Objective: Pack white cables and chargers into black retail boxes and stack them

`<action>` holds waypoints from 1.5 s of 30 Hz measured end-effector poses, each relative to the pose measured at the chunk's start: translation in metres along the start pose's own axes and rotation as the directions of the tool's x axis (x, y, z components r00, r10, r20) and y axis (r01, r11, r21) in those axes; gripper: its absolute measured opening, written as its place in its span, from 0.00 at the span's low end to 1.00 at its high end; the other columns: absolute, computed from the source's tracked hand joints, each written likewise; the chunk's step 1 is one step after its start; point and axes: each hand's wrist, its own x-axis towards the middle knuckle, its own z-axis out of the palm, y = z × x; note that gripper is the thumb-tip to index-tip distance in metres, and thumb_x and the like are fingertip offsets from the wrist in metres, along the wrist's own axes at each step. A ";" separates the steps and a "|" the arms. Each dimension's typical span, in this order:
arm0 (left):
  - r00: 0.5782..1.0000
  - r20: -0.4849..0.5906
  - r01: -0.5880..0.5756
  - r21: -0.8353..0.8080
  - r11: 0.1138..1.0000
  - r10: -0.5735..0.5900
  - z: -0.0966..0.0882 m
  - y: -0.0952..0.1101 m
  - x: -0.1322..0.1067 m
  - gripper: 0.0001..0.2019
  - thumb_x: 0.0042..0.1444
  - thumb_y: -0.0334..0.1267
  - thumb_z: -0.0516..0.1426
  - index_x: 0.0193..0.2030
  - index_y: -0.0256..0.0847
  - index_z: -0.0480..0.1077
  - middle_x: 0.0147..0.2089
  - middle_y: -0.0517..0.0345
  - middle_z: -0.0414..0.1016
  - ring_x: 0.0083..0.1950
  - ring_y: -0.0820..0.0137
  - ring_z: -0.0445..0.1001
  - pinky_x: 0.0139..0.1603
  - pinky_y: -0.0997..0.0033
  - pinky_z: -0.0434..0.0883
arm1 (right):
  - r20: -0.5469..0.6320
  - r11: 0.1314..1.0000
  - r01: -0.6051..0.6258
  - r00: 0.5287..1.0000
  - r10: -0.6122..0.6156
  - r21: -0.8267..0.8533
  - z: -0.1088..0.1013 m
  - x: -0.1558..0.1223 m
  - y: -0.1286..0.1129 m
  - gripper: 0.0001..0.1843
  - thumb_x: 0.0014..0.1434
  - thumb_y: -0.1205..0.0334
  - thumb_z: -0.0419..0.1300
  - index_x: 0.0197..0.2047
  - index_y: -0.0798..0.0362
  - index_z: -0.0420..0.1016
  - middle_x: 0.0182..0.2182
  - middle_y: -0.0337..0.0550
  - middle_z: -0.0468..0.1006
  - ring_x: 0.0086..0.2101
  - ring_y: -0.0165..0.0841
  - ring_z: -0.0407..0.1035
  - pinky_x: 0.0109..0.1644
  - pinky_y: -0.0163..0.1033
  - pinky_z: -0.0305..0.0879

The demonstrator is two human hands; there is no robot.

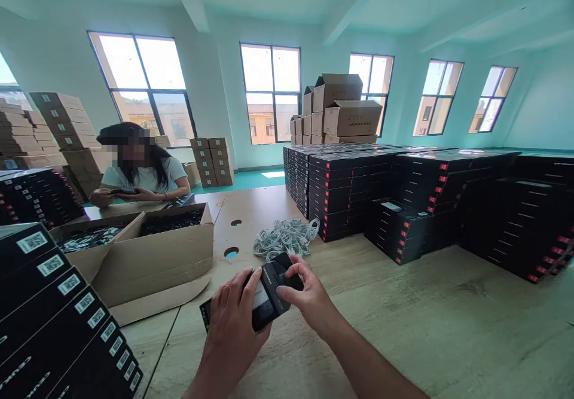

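Over the front of the table I hold a slim black product box (275, 285) with small print and a pale panel on its face. My left hand (235, 312) wraps round its near end, fingers over the top. At the far end, my right hand (309, 297) grips a dark end piece, perhaps a flap, between thumb and fingers. The inside of the box is hidden. Just beyond it lies a heap of coiled white cables (287, 237).
Black boxes with QR labels (67, 315) stand at the near left. Behind them is an open cardboard carton (165, 249) holding dark and shiny items. Tall stacks of black boxes (359, 189) line the right. A co-worker (143, 171) sits across the table. Two holes (231, 252) pierce the tabletop.
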 end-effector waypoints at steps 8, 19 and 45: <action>0.934 0.256 0.219 0.145 0.965 -0.251 0.007 -0.028 -0.008 0.37 0.51 0.45 0.59 0.69 0.40 0.62 0.67 0.41 0.69 0.67 0.46 0.66 0.65 0.46 0.63 | -0.269 0.870 -0.133 0.919 0.288 0.475 -0.044 0.032 -0.002 0.26 0.42 0.53 0.77 0.40 0.50 0.72 0.41 0.43 0.84 0.37 0.34 0.78 0.28 0.30 0.71; 0.923 0.253 0.375 -0.417 0.828 -0.290 0.009 -0.018 -0.009 0.25 0.63 0.44 0.54 0.66 0.46 0.66 0.74 0.45 0.61 0.70 0.52 0.65 0.61 0.50 0.72 | 0.148 0.887 -0.456 0.884 0.443 0.072 -0.023 0.014 0.021 0.21 0.43 0.49 0.74 0.27 0.59 0.78 0.25 0.46 0.81 0.23 0.32 0.72 0.23 0.31 0.59; 0.785 0.550 0.614 -0.627 0.480 -0.286 0.022 -0.003 -0.021 0.21 0.46 0.36 0.64 0.49 0.41 0.79 0.58 0.45 0.75 0.60 0.57 0.72 0.64 0.59 0.68 | 0.818 0.100 0.846 0.468 0.336 -0.524 0.032 -0.026 -0.030 0.06 0.46 0.70 0.68 0.27 0.49 0.81 0.28 0.41 0.82 0.25 0.35 0.72 0.30 0.36 0.64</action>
